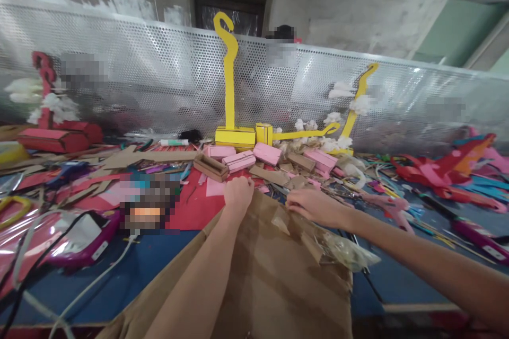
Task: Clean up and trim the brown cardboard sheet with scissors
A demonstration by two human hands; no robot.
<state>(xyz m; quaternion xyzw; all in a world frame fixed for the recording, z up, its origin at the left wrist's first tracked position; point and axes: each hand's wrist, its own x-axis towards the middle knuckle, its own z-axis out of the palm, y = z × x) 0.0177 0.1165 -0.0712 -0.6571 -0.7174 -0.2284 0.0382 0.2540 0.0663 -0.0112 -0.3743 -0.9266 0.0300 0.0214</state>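
A perforated metal panel (159,74) stands along the far side, behind a blue table (170,270) littered with scraps. A large sheet of brown cardboard (286,286) runs from the near edge into the middle of the table, its narrow end away from the person. To the far right lies a heap of red and pink pieces (449,169). A tall yellow hook (229,85) stands upright on a yellow base at the far middle; a red hook (46,90) rises at the far left, with white tufts about it. A red sheet (199,212) lies just left of the cardboard's far end. The right hand (310,206) rests at the cardboard's far right edge, fingers curled; whether it grips, I cannot tell. The left hand (238,193) is closed on the cardboard's far left corner. Beyond the hands sit small pink boxes (238,161) and, left of them, an open brown box (211,168).
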